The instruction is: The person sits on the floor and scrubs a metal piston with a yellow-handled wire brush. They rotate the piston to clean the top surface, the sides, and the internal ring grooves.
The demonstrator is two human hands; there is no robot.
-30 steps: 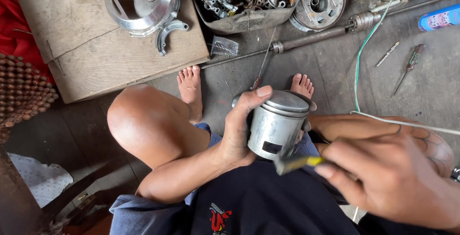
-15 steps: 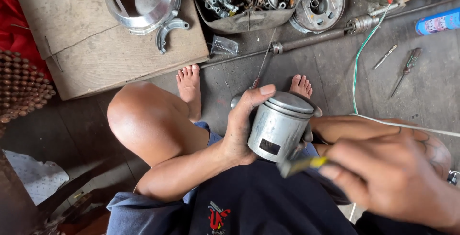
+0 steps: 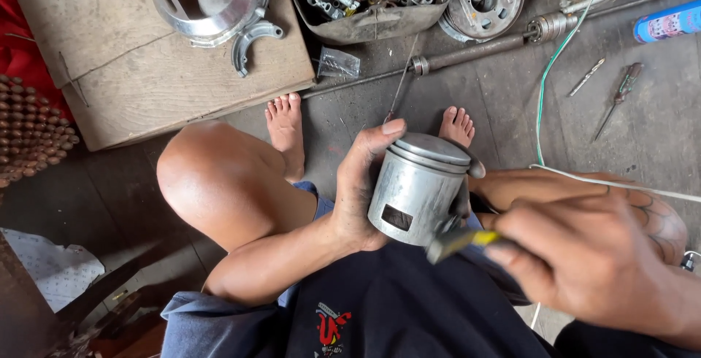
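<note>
The metal piston [image 3: 418,190] sits at frame centre, crown tilted up and away, above the lap. The left hand [image 3: 359,197] grips its skirt, thumb on the crown edge. The right hand [image 3: 591,263], lower right, is closed on a yellow-handled tool [image 3: 461,241] whose tip meets the piston's lower rim. Bare floor [image 3: 504,117] lies beyond; a wooden board [image 3: 131,73] occupies upper left.

A dark, grimy floor [image 3: 380,121] carries everything. On it lie a wooden board [image 3: 131,51], a long metal rod [image 3: 467,48], a green wire [image 3: 551,73], a drill bit [image 3: 588,77], a screwdriver [image 3: 617,99], a blue spray can [image 3: 668,21] and a small clear bag [image 3: 337,62].
</note>
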